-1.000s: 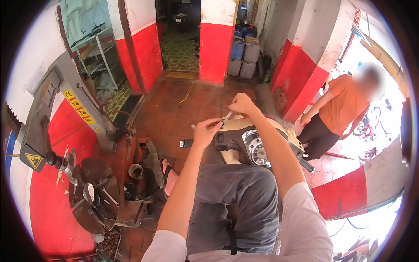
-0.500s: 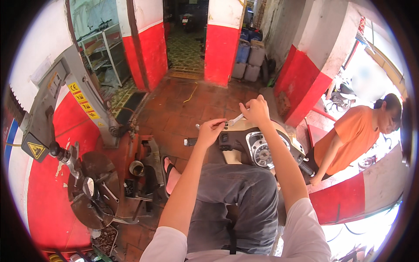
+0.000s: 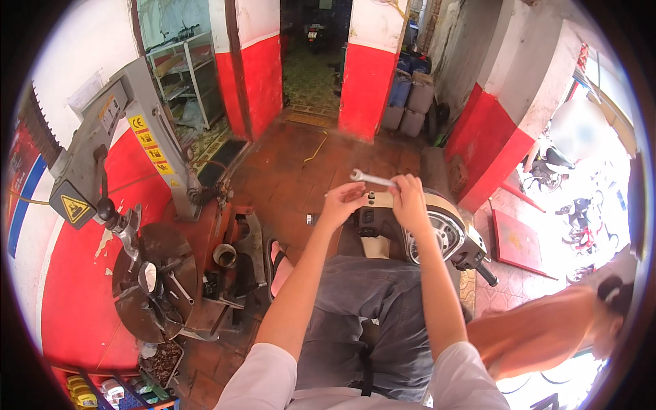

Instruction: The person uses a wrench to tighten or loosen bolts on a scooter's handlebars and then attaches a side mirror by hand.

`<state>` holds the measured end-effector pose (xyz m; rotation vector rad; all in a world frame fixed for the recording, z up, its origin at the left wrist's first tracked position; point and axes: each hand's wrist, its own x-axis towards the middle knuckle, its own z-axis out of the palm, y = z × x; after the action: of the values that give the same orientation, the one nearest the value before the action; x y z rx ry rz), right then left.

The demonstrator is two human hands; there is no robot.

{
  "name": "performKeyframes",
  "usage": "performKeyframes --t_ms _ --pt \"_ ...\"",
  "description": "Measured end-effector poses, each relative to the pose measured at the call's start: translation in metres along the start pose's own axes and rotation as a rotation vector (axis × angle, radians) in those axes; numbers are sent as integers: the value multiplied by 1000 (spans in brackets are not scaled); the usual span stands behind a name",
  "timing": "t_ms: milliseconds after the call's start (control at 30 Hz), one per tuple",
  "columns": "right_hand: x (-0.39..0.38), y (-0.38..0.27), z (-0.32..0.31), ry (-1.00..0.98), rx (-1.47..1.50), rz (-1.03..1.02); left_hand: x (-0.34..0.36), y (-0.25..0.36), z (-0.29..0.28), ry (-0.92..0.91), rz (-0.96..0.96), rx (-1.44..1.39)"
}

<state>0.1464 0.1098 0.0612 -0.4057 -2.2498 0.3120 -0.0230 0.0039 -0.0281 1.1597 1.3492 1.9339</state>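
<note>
My right hand [image 3: 410, 203] is closed around one end of a silver wrench [image 3: 372, 179]. The wrench's other, open-jawed end points left, above the scooter's handlebar cover [image 3: 385, 200]. Close by, my left hand [image 3: 344, 205] has its fingers slightly apart, with the tips beside a small dark bolt [image 3: 371, 196] on that cover. The scooter's round instrument cluster [image 3: 444, 236] lies below my right wrist, partly hidden by my forearm. A black right handgrip [image 3: 486, 275] sticks out past the cluster.
On the left stands a tyre-changing machine with a round turntable [image 3: 154, 283]; a mirror [image 3: 147, 277] and another wrench [image 3: 181, 289] lie on it. A person in orange [image 3: 540, 328] bends at the lower right. Plastic canisters [image 3: 413, 102] are stacked beyond a red-white pillar [image 3: 369, 89].
The wrench has swung up off the bolt area, still in my right hand. My left fingers have loosened slightly. The person in orange has bent down toward the lower right. My view has shifted.
</note>
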Motion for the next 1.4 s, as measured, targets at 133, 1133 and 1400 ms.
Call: performKeyframes --t_ms 133,1133,1400 --pt "-20 -17 -2 71 -23 26 -6 0 -21 76 -104 -325" --pt "-86 -147 64 -540 519 -101 -235 49 -104 479 -211 -332" --pt "-132 -207 99 -726 720 -176 -437 58 -208 731 -454 -440"
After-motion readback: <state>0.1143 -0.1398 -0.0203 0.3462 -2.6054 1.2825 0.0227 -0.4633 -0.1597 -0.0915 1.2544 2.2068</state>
